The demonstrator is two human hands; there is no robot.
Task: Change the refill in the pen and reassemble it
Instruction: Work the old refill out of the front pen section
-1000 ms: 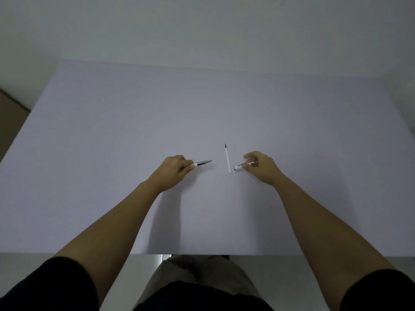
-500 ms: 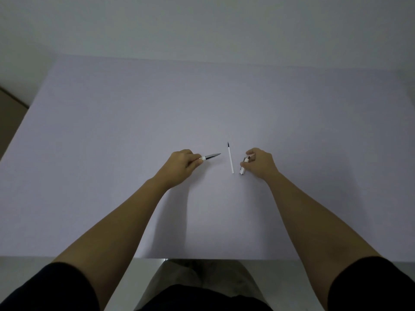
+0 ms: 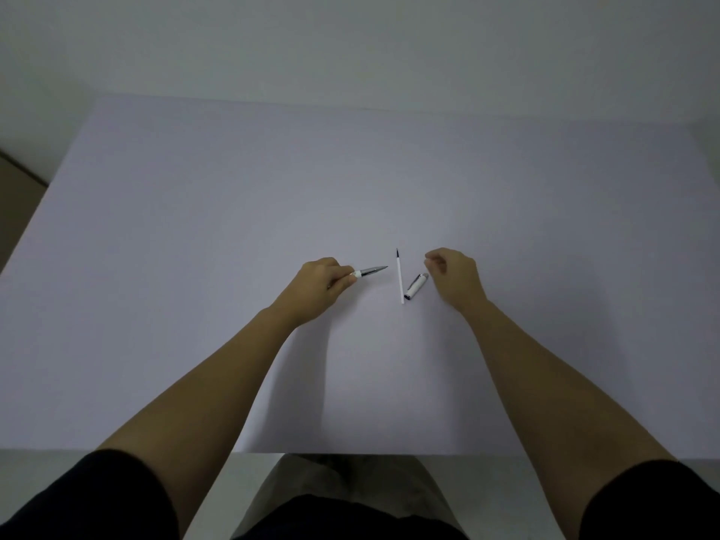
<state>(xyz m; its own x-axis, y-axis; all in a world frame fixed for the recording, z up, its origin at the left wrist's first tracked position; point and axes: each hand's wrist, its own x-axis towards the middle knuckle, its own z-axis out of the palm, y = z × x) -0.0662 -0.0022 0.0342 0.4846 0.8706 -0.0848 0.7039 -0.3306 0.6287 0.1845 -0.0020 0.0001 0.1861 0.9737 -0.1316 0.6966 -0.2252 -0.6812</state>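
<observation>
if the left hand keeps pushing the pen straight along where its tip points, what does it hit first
Probably the refill. The left hand holds the pen with its tip aimed right, toward the refill's upper part. The cap lies beyond, lower. Whether the tip is off the table is unclear.

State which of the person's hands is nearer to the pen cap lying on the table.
Right. The right hand hovers just right of the pen cap, apart from it. The left hand is further left, beyond the refill, gripping the pen body.
</observation>
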